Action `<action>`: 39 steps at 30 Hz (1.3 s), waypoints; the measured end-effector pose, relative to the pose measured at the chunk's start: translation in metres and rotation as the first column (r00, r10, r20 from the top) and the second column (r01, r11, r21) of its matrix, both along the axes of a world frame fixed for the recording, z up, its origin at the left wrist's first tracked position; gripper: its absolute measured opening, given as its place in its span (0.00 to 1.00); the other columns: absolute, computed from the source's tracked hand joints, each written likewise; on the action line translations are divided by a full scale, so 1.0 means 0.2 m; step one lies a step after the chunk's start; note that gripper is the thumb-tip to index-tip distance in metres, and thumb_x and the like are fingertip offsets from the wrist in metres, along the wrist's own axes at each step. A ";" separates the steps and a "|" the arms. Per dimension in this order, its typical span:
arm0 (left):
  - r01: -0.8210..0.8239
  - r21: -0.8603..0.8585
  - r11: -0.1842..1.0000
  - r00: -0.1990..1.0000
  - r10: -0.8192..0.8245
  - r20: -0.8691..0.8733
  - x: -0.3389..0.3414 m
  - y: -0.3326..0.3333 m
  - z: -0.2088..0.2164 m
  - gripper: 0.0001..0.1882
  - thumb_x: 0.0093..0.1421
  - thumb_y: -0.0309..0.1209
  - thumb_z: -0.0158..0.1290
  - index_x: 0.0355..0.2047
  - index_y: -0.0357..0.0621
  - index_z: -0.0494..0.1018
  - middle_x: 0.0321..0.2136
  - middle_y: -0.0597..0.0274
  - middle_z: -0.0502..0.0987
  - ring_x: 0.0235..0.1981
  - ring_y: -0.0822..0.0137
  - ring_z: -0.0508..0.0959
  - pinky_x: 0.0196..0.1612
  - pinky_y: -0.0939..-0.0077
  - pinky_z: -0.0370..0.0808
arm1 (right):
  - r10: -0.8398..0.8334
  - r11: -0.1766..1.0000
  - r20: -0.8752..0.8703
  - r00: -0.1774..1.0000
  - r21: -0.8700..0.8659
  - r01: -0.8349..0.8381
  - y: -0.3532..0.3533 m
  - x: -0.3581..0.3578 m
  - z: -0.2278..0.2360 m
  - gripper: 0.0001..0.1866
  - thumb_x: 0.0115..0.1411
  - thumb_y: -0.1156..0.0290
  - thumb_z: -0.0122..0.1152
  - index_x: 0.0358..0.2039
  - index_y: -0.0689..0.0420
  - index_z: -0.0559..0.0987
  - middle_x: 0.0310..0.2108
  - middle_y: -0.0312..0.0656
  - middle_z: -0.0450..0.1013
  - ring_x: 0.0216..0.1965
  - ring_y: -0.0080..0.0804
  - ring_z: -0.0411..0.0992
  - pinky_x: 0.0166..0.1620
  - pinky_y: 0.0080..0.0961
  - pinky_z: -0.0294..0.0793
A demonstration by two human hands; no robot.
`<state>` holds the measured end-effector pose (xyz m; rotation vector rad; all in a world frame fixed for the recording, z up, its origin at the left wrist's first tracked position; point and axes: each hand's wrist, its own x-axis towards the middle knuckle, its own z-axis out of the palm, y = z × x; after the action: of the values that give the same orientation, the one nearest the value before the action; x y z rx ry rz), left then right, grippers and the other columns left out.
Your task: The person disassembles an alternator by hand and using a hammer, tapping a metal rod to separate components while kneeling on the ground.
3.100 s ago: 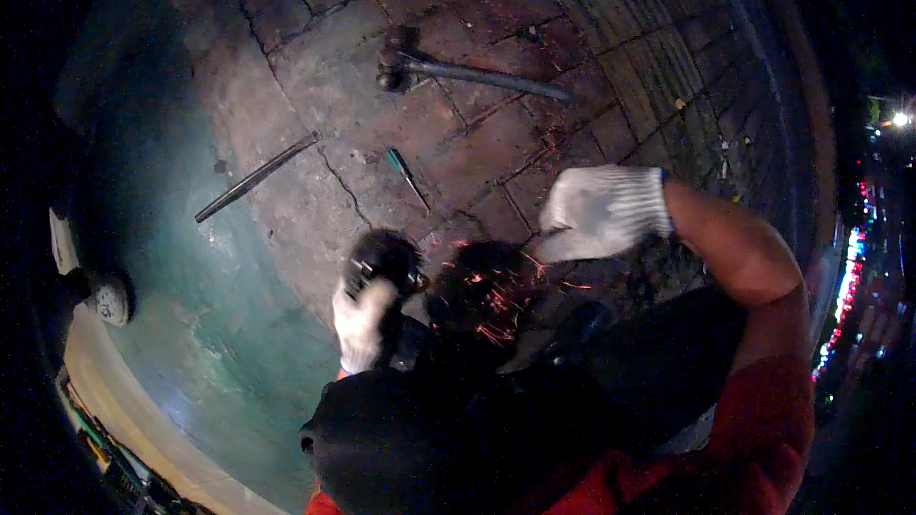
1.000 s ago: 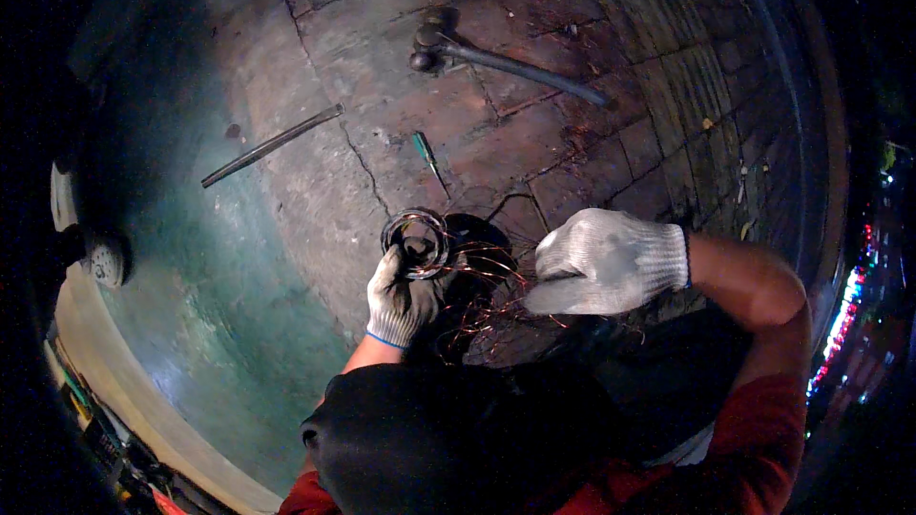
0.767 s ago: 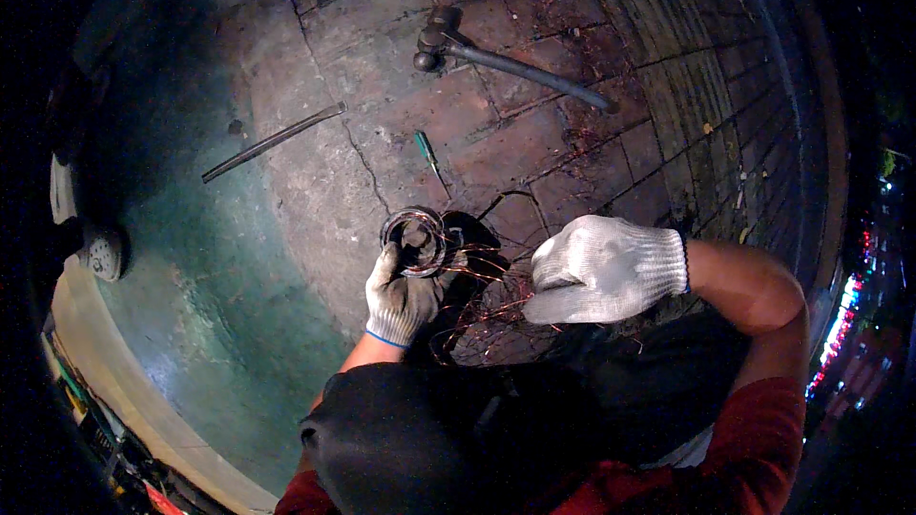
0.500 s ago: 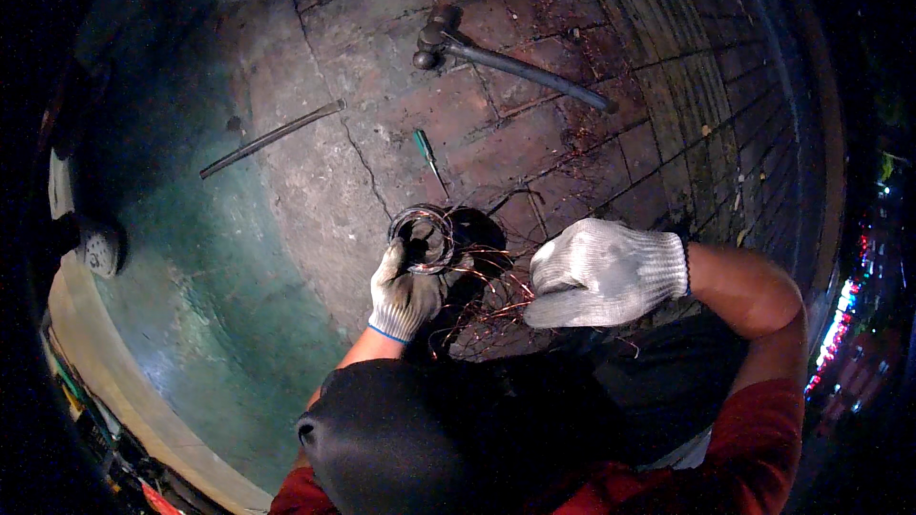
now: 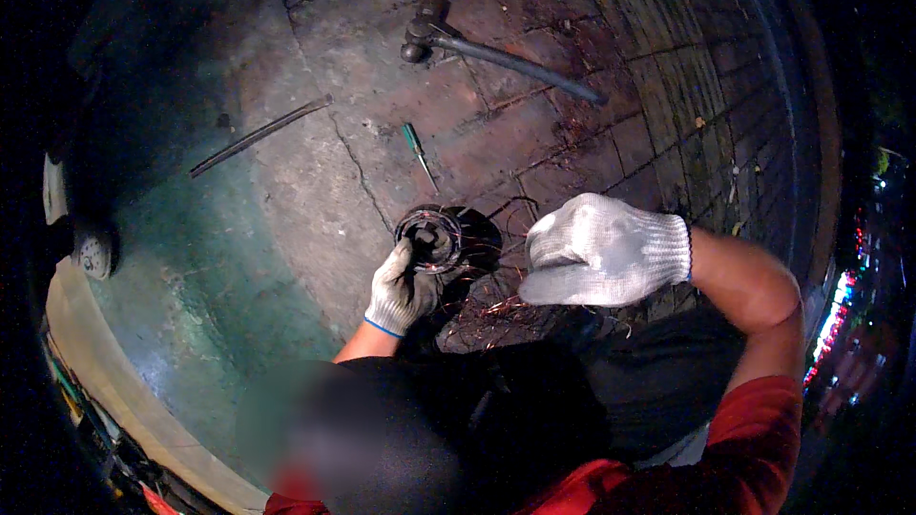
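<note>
My left hand [image 5: 399, 288], in a white knit glove, grips the lower edge of a round dark metal part [image 5: 429, 236] with a ring-shaped rim, held low over the paving. Thin copper-coloured wires [image 5: 487, 310] trail in a tangle from that part toward my knees. My right hand [image 5: 601, 250], also gloved, hovers to the right of the round part with its fingers together and curled down. What is under its palm is hidden.
A hammer [image 5: 431, 30] with a long dark handle lies on the brick paving farther out. A green-handled screwdriver [image 5: 417, 151] lies just beyond the round part. A thin dark rod [image 5: 260, 133] rests at the left, near a greenish slab [image 5: 200, 277] and pale curb [image 5: 105, 372].
Three seconds ago my right hand was raised farther out; it has come down beside the round part. Over the last second both hands have stayed almost still.
</note>
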<state>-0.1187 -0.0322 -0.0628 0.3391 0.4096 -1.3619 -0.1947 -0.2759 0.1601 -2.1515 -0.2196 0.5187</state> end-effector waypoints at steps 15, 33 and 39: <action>-0.086 -0.115 0.990 0.989 0.099 0.114 0.12 -0.03 0.00 0.34 0.59 0.46 0.54 0.60 0.40 0.60 0.58 0.48 0.65 0.59 0.46 0.65 0.61 0.39 0.59 | -0.906 0.184 0.149 0.397 -0.704 0.686 -0.55 -0.03 -0.24 0.41 0.53 0.41 0.55 0.50 0.70 0.72 0.48 0.64 0.71 0.52 0.56 0.69 0.55 0.40 0.66; -0.006 0.087 0.996 0.927 -0.027 0.375 0.08 -0.11 0.08 0.28 0.67 0.45 0.43 0.59 0.37 0.61 0.54 0.53 0.70 0.53 0.57 0.72 0.59 0.62 0.66 | -0.270 0.822 -0.249 0.930 -0.562 0.089 0.25 0.12 -0.38 0.20 0.56 0.52 0.57 0.30 0.59 0.78 0.25 0.52 0.76 0.30 0.51 0.76 0.34 0.46 0.75; 0.092 0.009 0.996 0.906 -0.088 0.413 0.11 -0.11 0.14 0.26 0.64 0.38 0.49 0.58 0.35 0.62 0.51 0.53 0.72 0.51 0.59 0.73 0.57 0.65 0.68 | -0.284 0.885 -0.260 0.923 -0.442 0.147 0.26 0.12 -0.44 0.16 0.55 0.57 0.57 0.31 0.58 0.79 0.31 0.52 0.76 0.35 0.51 0.75 0.39 0.45 0.74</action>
<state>-0.0969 -0.0536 -0.0349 0.6302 0.0323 -1.3385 -0.1698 -0.2239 0.0725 -2.4172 0.3442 0.8278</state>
